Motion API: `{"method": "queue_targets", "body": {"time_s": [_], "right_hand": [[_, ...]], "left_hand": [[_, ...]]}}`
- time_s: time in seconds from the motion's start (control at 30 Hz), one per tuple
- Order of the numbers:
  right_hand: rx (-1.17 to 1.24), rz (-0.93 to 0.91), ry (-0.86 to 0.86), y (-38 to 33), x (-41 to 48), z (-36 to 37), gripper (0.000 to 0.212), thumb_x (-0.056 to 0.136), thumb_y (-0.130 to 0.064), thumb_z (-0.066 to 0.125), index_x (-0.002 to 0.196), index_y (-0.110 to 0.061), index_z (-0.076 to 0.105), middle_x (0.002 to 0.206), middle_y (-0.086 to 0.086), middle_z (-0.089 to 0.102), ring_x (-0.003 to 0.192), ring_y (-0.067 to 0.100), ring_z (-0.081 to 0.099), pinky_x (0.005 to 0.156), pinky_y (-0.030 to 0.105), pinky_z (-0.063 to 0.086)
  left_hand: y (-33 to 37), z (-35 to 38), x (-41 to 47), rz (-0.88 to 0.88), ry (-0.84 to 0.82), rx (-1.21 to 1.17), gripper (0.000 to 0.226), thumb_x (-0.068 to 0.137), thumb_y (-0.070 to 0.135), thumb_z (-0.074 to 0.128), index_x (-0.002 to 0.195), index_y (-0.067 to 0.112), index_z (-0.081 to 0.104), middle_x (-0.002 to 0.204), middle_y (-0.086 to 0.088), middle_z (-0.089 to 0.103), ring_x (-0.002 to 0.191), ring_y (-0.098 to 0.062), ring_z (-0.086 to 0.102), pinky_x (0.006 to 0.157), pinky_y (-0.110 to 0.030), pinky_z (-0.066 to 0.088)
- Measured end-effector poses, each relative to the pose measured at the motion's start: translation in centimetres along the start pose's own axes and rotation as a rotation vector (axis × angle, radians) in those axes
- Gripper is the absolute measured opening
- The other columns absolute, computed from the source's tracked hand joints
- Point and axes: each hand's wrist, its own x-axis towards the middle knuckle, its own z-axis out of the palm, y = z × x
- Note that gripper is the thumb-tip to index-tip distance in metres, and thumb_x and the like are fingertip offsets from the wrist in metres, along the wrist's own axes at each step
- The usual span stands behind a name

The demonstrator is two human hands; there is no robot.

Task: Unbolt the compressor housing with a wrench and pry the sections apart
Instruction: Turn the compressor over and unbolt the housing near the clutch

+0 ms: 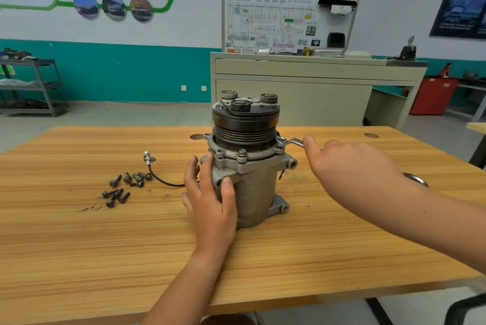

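Observation:
A grey metal compressor stands upright in the middle of the wooden table, its black pulley and clutch on top. My left hand grips the housing's left side, thumb on the front. A silver wrench sits on a bolt at the flange's right rear. My right hand holds the wrench's handle; its far end pokes out beyond my wrist. One bolt stands in the front of the flange.
Several loose dark bolts lie on the table left of the compressor. A black wire with a white plug runs from the housing toward them. A beige training bench stands behind the table, a grey shelf rack at far left.

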Motion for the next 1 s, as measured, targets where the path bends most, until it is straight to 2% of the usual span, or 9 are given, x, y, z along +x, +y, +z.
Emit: {"method": "queue_targets", "body": {"time_s": [0.2,0.3,0.4,0.6,0.7,0.8,0.9,0.97,1.0], "right_hand": [[-0.035,-0.044,-0.061,0.7,0.7,-0.2,0.070,0.089,0.001,0.036,0.145,-0.004,-0.005,0.065,0.002,0.027,0.050,0.015,0.029,0.042,0.026,0.031],[-0.033,-0.078,-0.077,1.3,1.4,-0.3,0.067,0.085,0.003,0.037,0.143,-0.007,0.007,0.064,0.000,0.037,0.050,0.014,0.034,0.039,0.024,0.027],[-0.011,-0.086,-0.068,1.8,1.8,-0.1,0.058,0.086,0.000,0.039,0.139,-0.012,0.016,0.064,-0.002,0.042,0.052,0.012,0.041,0.041,0.023,0.033],[-0.139,-0.148,0.005,3.1,2.4,0.4,0.069,0.088,-0.004,0.045,0.142,-0.015,0.002,0.068,-0.004,0.040,0.051,0.009,0.036,0.039,0.021,0.028],[-0.235,-0.155,0.072,4.9,4.2,0.9,0.044,0.090,-0.009,0.047,0.128,-0.016,0.026,0.066,-0.004,0.039,0.049,0.010,0.037,0.043,0.023,0.029],[-0.155,-0.149,0.141,4.2,7.0,3.2,0.031,0.091,-0.003,0.043,0.119,-0.012,0.038,0.084,0.001,0.056,0.073,0.021,0.055,0.073,0.029,0.042],[0.058,-0.078,0.199,2.5,9.0,5.5,0.033,0.090,0.003,0.037,0.120,-0.007,0.044,0.103,0.008,0.063,0.093,0.027,0.057,0.097,0.033,0.033],[0.177,-0.029,0.286,2.7,9.0,5.8,0.030,0.094,0.000,0.037,0.120,-0.008,0.050,0.099,0.009,0.065,0.089,0.028,0.059,0.098,0.037,0.036],[0.245,-0.004,0.362,3.2,8.5,5.6,0.029,0.096,-0.004,0.039,0.120,-0.008,0.053,0.090,0.007,0.066,0.080,0.028,0.060,0.086,0.040,0.045]], "left_hand": [[0.0,0.0,0.0,0.004,-0.004,0.004,0.046,0.082,0.051,0.027,0.128,0.045,0.028,0.139,0.014,0.021,0.123,0.013,0.015,0.111,-0.049,0.018],[-0.1,0.0,0.1,0.005,-0.004,0.004,0.047,0.082,0.052,0.027,0.129,0.044,0.029,0.139,0.015,0.020,0.123,0.013,0.015,0.110,-0.045,0.019],[0.0,0.0,0.1,-0.007,-0.008,-0.005,0.047,0.082,0.053,0.027,0.128,0.045,0.028,0.139,0.015,0.020,0.121,0.013,0.016,0.108,-0.041,0.019],[-0.1,0.2,0.1,0.012,-0.005,-0.015,0.043,0.082,0.051,0.028,0.125,0.050,0.025,0.140,0.015,0.020,0.120,0.027,0.009,0.109,-0.043,0.020],[0.0,0.3,0.3,0.013,0.004,-0.033,0.046,0.082,0.049,0.028,0.127,0.044,0.029,0.141,0.012,0.019,0.128,0.012,0.015,0.112,-0.048,0.020],[0.3,0.2,0.4,0.018,0.037,-0.016,0.057,0.083,0.046,0.029,0.134,0.024,0.041,0.147,-0.002,0.022,0.132,-0.003,0.016,0.111,-0.054,0.020],[0.5,0.0,0.2,0.013,0.031,-0.010,0.057,0.084,0.045,0.030,0.135,0.023,0.041,0.150,-0.010,0.022,0.136,-0.012,0.019,0.110,-0.057,0.021],[0.6,-0.2,0.2,0.018,0.019,-0.013,0.049,0.084,0.046,0.030,0.131,0.033,0.035,0.150,-0.009,0.022,0.139,-0.023,0.023,0.109,-0.058,0.022],[0.6,-0.2,0.3,0.017,0.016,-0.011,0.047,0.084,0.046,0.030,0.129,0.036,0.033,0.149,-0.007,0.021,0.139,-0.025,0.023,0.108,-0.059,0.023]]}}
